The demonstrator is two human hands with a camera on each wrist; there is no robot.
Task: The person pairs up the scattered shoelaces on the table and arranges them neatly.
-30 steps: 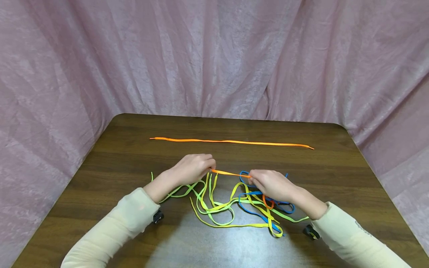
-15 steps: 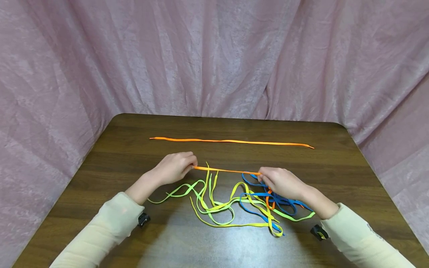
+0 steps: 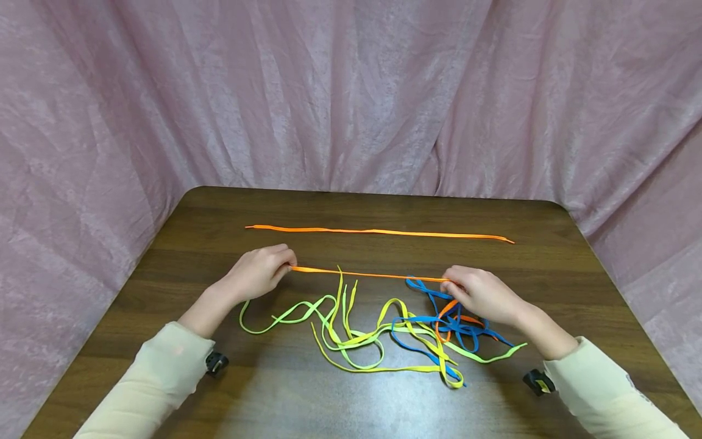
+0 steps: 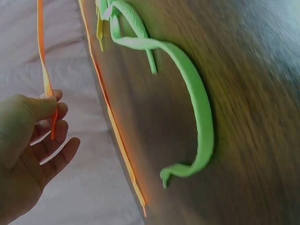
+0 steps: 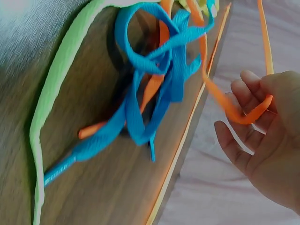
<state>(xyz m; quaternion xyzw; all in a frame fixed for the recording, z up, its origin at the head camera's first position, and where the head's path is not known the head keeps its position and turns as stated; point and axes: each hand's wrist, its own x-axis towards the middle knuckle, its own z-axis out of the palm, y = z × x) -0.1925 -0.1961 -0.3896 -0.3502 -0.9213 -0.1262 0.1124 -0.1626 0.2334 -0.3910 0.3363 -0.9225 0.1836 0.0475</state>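
Observation:
My left hand pinches an orange shoelace near its end, between thumb and fingertips; a short tip hangs below the thumb in the left wrist view. Farther along the same lace, my right hand pinches it too, so the stretch between the hands is straight. Past the right hand the lace sags in a loop and runs down to a tangle with a blue shoelace. Yellow laces and light green laces lie loosely below the stretched part.
A second orange shoelace lies straight across the far part of the brown wooden table. Pink curtains hang behind and beside the table.
My hands have moved apart, the left one to the left and the right one to the right, lengthening the straight orange stretch. Part of the blue lace has shifted right.

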